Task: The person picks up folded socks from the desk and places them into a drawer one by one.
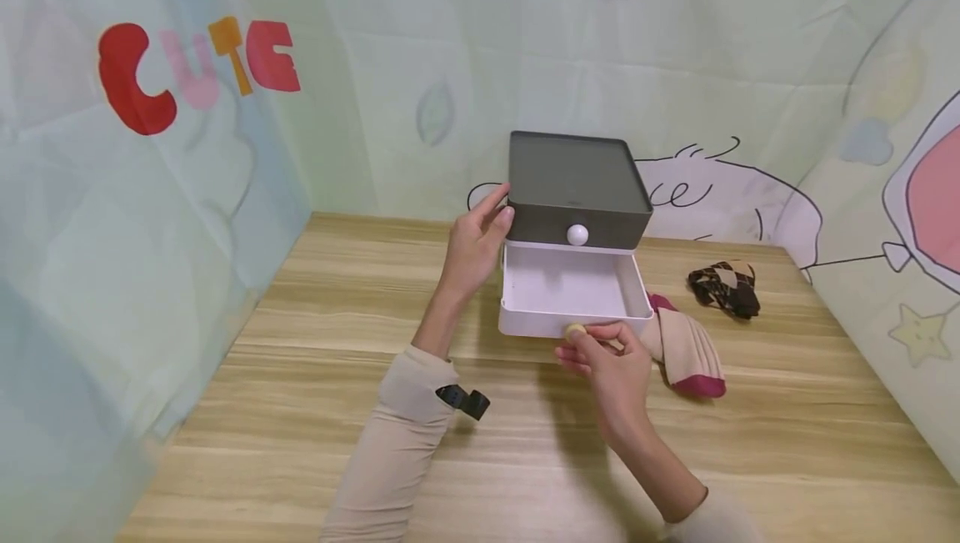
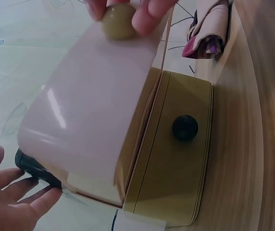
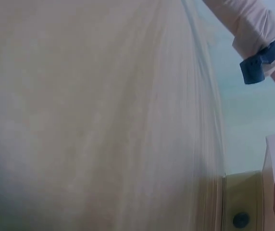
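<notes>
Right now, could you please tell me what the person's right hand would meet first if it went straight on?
The right hand pinches the round yellowish knob; straight on, it would probably first meet the front of the open white rectangular drawer, though the gap is unclear.

My head camera looks forward and down; my closer left-wrist view shares its white drawer (image 1: 536, 324). My right-wrist view skims the tabletop (image 3: 108, 125).
</notes>
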Demonstrator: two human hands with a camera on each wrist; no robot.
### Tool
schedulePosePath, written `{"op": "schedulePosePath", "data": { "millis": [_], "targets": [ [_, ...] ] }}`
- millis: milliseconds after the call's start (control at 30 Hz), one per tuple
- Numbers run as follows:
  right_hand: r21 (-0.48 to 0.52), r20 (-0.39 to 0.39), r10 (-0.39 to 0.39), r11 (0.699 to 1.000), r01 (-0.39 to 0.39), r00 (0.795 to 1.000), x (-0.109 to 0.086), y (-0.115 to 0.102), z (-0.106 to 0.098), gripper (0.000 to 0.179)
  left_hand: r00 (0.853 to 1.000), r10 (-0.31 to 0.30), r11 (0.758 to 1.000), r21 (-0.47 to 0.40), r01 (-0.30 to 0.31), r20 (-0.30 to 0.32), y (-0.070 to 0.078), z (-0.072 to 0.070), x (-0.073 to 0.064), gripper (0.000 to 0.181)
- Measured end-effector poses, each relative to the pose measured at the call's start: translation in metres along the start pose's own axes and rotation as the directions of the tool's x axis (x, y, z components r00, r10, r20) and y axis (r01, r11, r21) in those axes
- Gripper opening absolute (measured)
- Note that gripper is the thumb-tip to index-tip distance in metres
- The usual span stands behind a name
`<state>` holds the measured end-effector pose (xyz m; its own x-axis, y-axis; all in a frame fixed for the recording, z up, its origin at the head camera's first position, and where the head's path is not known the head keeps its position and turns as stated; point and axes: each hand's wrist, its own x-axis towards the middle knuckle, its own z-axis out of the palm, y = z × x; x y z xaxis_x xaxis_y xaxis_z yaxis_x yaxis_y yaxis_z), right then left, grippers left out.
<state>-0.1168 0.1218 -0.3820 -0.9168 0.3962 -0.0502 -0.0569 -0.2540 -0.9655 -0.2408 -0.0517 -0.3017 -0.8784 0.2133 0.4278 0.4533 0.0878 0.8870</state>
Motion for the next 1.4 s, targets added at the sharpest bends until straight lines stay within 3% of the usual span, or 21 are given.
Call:
{"op": "schedulePosePath", "data": {
  "millis": [133,533,767,900,1033,1133,1300,1400],
  "targets": [
    [-0.020,0.004,0.007,1.000,-0.007,1.000,-0.012,-0.002,-0.004,0.031,1.000,-0.003,1.000,0.001,0.003,-0.003,0.000,0.001,0.001,0.045],
    [-0.035,0.050,-0.073,0.997,0.075,0.996,-0.033,0.011,-0.015,0.033,1.000,0.008,1.000,-0.009,-0.008,0.003,-0.001,0.001,0.000,0.045],
    [-0.080,0.067,0.048,0.996,-0.042,0.997,-0.039,0.002,-0.020,0.035,1.000,0.008,1.000,-0.025,-0.008,0.000,-0.001,0.001,0.002,0.045],
    [-0.162,0.109,0.134,0.980,-0.115,0.985,-0.034,-0.004,-0.043,0.040,1.000,0.002,0.999,-0.033,-0.002,-0.003,-0.002,0.002,0.002,0.045],
    [-0.234,0.085,0.177,0.960,-0.153,0.981,-0.030,-0.027,-0.081,0.031,1.000,0.007,0.999,-0.037,-0.007,0.006,-0.001,0.006,0.002,0.045],
    [-0.210,0.095,0.184,0.964,-0.161,0.978,-0.016,-0.047,-0.120,0.021,1.000,0.011,1.000,-0.027,-0.011,0.012,0.001,0.006,0.002,0.045],
    [-0.081,0.170,0.156,0.986,-0.144,0.973,0.020,-0.070,-0.184,0.006,1.000,0.003,1.000,-0.013,-0.003,0.006,-0.001,0.004,0.002,0.045],
    [-0.118,0.203,0.138,0.986,-0.116,0.969,0.042,-0.074,-0.215,0.011,1.000,0.004,1.000,-0.012,-0.004,0.006,-0.003,0.003,0.002,0.045]
  ]
}}
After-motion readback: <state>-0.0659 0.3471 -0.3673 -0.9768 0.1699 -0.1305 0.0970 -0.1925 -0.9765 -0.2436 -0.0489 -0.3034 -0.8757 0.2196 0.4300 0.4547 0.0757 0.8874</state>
